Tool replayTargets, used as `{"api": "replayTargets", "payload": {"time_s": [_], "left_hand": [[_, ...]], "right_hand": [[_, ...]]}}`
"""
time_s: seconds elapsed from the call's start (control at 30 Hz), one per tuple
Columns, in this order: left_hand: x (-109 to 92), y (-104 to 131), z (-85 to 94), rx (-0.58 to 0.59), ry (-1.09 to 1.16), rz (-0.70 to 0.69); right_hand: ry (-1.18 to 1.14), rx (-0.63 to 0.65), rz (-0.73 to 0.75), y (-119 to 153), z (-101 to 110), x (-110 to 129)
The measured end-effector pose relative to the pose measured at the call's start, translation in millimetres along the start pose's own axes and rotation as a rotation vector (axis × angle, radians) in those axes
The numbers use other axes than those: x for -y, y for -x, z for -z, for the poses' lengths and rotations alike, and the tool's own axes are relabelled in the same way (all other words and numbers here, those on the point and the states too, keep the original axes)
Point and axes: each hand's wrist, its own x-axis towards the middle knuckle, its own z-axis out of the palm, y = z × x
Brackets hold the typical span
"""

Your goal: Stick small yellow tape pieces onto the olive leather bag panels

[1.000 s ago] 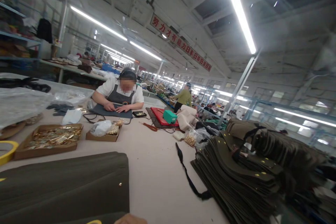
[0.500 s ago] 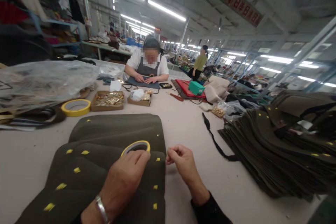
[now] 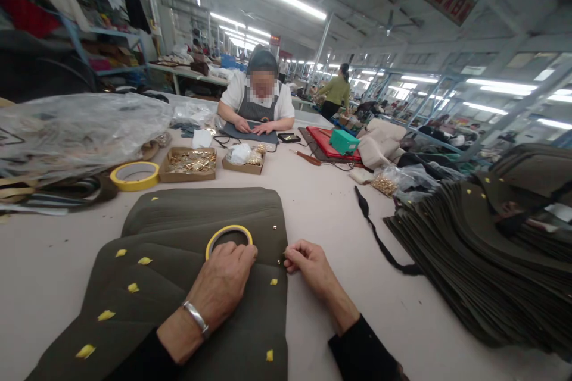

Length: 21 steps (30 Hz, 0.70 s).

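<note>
My left hand (image 3: 223, 277) is closed around the near edge of a roll of yellow tape (image 3: 229, 230), resting over the dark olive panels. These panels (image 3: 192, 333) overlap in a stack, with small yellow tape pieces (image 3: 133, 287) along their left and right sides. Just off the right edge of the stack, my right hand (image 3: 310, 265) is pinched, thumb against fingers. What sits at its fingertips is too small to make out. Two small shiny metal studs (image 3: 274, 227) show on the panels near those fingers.
A thick pile of dark panels (image 3: 473, 262) lies at right, beside a black strap (image 3: 379, 244). Farther back stand a second tape roll (image 3: 134, 176), a box of gold metal parts (image 3: 190, 164) and a smaller box (image 3: 243, 164). A co-worker (image 3: 261, 101) works across the table.
My right hand stays pinched beside the panel edge. Fewer yellow pieces show along the right side, and a second stud is now visible. The left hand still holds the roll.
</note>
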Motion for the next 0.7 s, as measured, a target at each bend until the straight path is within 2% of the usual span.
{"api": "replayTargets", "payload": {"time_s": [0.23, 0.47, 0.7], "left_hand": [[-4.5, 17.2, -2.8, 0.028, 0.099, -0.034], [-2.4, 12.8, -8.1, 0.019, 0.067, -0.028], [-5.0, 11.7, -4.7, 0.052, 0.041, -0.022]], "right_hand": [[0.01, 0.058, 0.001, 6.4, 2.0, 6.7], [0.172, 0.08, -0.066, 13.7, -4.5, 5.5], [0.502, -0.003, 0.113, 14.3, -11.2, 9.5]]}}
